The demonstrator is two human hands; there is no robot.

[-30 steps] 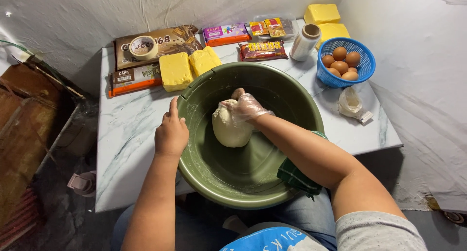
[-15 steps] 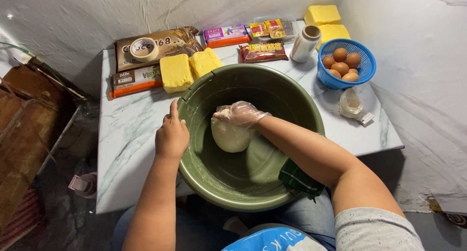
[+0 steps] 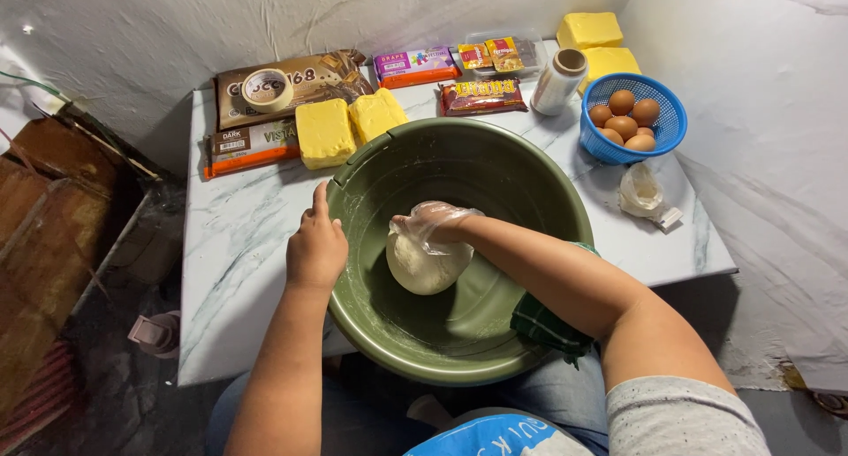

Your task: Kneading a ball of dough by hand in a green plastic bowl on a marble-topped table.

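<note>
A large green plastic basin (image 3: 530,191) sits on the white marble table (image 3: 238,235), and a pale ball of dough (image 3: 426,263) lies in its middle. My right hand (image 3: 435,224), in a thin clear glove, presses down on top of the dough with curled fingers. My bare left hand (image 3: 315,248) grips the basin's left rim, thumb pointing up along the edge. A green checked cloth (image 3: 543,325) hangs over the basin's near right rim, under my right forearm.
Behind the basin lie two yellow butter blocks (image 3: 346,125), chocolate packets (image 3: 252,145), a tape roll (image 3: 266,89), snack packs (image 3: 481,95) and a roll of clear film (image 3: 560,80). A blue basket of eggs (image 3: 632,120), more yellow blocks (image 3: 590,29) and a small plastic bag (image 3: 641,192) stand right.
My gloved right hand has shifted from the dough's far side to its top and pushed it down and slightly toward me. The left hand stays on the rim.
</note>
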